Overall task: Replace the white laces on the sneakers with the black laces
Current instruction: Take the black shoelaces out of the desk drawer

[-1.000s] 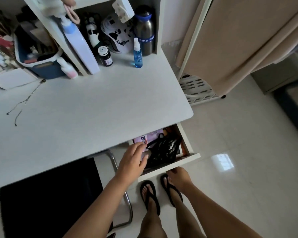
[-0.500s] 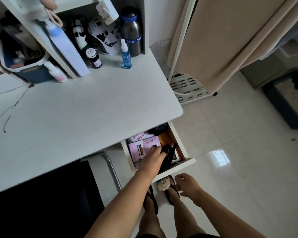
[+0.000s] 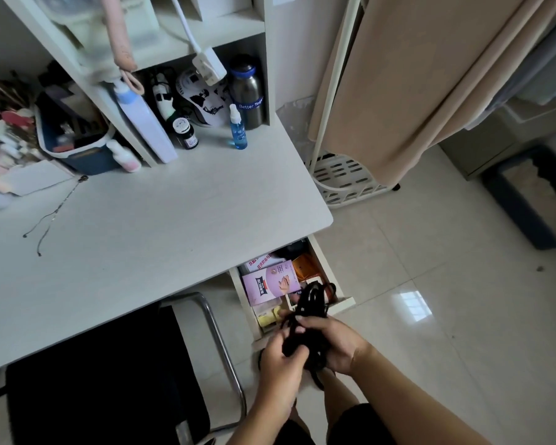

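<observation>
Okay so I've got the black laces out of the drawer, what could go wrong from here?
Three possible snags:
1. The black laces are a bunched tangle gripped by the left hand and right hand; pulling hard may tighten knots.
2. Loops hang over the open drawer and could catch on its front or drag out the purple box.
3. The drawer juts out beside your legs, so you might bump it when turning away.

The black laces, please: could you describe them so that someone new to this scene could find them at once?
Start at the white desk and go to the open drawer under its right corner. Just in front of it, the left hand and right hand hold the black laces, a tangled bundle of thin cord. It is the only dark, loose thing there, beside the pale boxes in the drawer.
</observation>
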Demonstrator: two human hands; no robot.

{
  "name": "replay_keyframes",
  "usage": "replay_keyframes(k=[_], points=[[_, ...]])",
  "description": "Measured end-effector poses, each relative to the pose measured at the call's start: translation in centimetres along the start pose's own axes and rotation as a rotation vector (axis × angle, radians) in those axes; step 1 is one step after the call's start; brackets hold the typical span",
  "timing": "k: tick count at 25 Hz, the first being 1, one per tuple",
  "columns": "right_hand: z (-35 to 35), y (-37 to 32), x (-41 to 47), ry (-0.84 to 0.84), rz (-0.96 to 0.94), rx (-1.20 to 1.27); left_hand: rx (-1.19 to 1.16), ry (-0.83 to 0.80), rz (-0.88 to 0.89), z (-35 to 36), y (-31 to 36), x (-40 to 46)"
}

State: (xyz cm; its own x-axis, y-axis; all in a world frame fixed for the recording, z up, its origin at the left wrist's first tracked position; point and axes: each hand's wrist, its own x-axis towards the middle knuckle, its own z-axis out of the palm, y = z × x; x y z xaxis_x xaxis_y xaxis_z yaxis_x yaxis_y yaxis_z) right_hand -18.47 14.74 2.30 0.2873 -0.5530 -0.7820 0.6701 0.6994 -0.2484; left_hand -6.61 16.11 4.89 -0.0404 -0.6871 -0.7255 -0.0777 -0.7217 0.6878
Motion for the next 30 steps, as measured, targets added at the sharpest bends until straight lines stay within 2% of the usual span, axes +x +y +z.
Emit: replay_keyframes(k=[3,4,7,9,11,12,15,17,22,25,30], points=[[0.8,0.0,0.1,0.074,-0.106,-0.363,-0.717,-0.065,-0.279,0.6,2.0,0.5],[1.2,0.1,-0.2,0.107,-0.142,-0.525,-0.844,-0.092,-0.35,0.6,2.6,0.7],[2.1,0.3,-0.9,0.102,-0.264,-0.918,-0.918,-0.251,-0.42,0.3,4.4,1.5],[1.5,0.1,-1.3,0.182,-0.473,-1.005,-0.867,-0.362,-0.441,-0.3,4.7,2.0],[0.4,-0.6,-1.3,0.293,-0.598,-0.971,-0.847,-0.347,-0.455,-0.8,3.4,2.3],[-0.6,-1.1,-1.2,0.384,-0.588,-0.898,-0.833,-0.274,-0.478,-0.8,2.3,2.4],[-3.6,-2.5,-1.3,0.591,-0.403,-0.582,-0.816,0.015,-0.634,-0.6,-0.8,3.4],[-5.8,-2.3,-1.2,0.659,-0.254,-0.475,-0.936,0.101,-0.643,-0.8,-1.7,4.4],[-7.1,1.2,-2.2,0.744,-0.05,-0.334,-1.166,0.071,-0.485,-1.3,-1.2,6.7],[-6.1,1.4,-1.6,0.777,-0.071,-0.205,-1.155,0.057,-0.494,-1.9,2.0,10.0],[-2.4,0.0,1.7,0.589,-0.053,-0.054,-1.24,0.082,-0.416,-0.8,6.9,15.2]])
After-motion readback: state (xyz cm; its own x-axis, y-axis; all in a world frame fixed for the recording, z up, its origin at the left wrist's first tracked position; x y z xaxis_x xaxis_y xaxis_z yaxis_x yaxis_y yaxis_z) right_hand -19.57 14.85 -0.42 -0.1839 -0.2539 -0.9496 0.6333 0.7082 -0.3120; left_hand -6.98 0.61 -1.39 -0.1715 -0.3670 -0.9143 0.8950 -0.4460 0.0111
